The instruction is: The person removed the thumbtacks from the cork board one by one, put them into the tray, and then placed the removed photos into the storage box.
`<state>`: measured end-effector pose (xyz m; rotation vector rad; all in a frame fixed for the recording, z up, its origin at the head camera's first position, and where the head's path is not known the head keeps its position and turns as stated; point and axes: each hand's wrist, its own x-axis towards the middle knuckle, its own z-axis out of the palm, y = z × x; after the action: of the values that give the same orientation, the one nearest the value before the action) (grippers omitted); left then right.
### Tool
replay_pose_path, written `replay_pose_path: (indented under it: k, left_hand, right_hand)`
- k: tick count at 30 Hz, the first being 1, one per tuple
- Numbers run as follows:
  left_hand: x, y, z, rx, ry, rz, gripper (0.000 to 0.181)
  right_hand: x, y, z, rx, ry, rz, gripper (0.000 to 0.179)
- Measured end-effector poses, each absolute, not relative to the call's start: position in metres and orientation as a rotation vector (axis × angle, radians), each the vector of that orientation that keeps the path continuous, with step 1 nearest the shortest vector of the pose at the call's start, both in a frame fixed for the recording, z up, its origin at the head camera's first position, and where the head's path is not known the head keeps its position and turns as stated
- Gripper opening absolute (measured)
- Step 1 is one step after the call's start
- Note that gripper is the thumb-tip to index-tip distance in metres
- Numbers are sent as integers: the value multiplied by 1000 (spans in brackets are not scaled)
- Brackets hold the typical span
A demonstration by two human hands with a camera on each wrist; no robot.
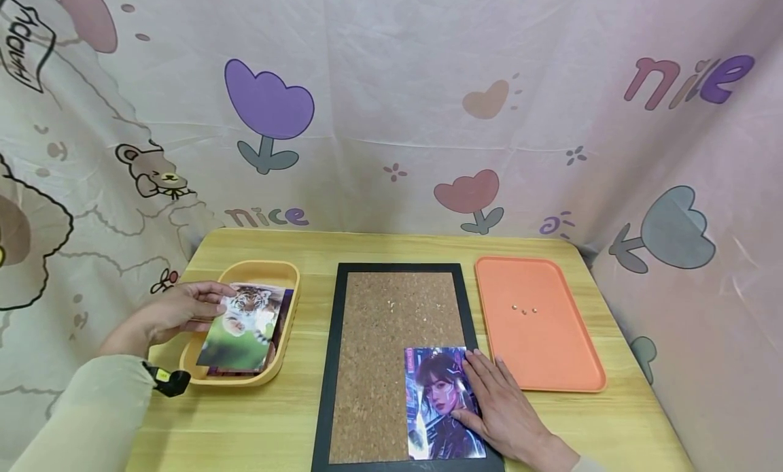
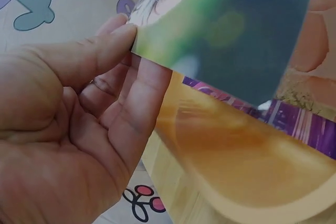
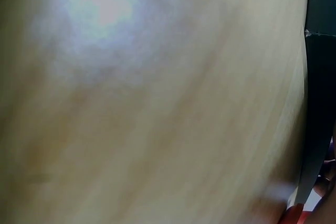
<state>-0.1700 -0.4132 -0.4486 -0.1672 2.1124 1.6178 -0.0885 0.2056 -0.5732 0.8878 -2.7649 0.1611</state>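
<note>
At the left, my left hand [image 1: 177,312] pinches a glossy tiger picture card [image 1: 241,343] by its edge, thumb on the front. The card is tilted over a yellow tray [image 1: 296,281] where more cards lie, one showing a purple strip [image 2: 310,129] in the left wrist view. My right hand [image 1: 508,414] rests with fingers extended on the right edge of a purple-blue portrait card [image 1: 437,404]. That card lies at the lower right corner of a black-framed cork board [image 1: 370,370], overlapping its frame. The right wrist view shows mostly tabletop.
An orange tray [image 1: 538,356] stands right of the board, with several small metallic pieces [image 1: 524,311] on it. All of this sits on a light wood table [image 1: 318,247]. A printed curtain [image 1: 367,118] hangs behind and at both sides.
</note>
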Motion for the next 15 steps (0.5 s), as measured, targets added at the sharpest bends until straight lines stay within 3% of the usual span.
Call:
replay_pose_path:
  k: [15]
  left_hand:
    - [-173,-395,-463,-192,2150,1572,33]
  right_hand:
    - [-88,205,-572,885,-2767,158,87]
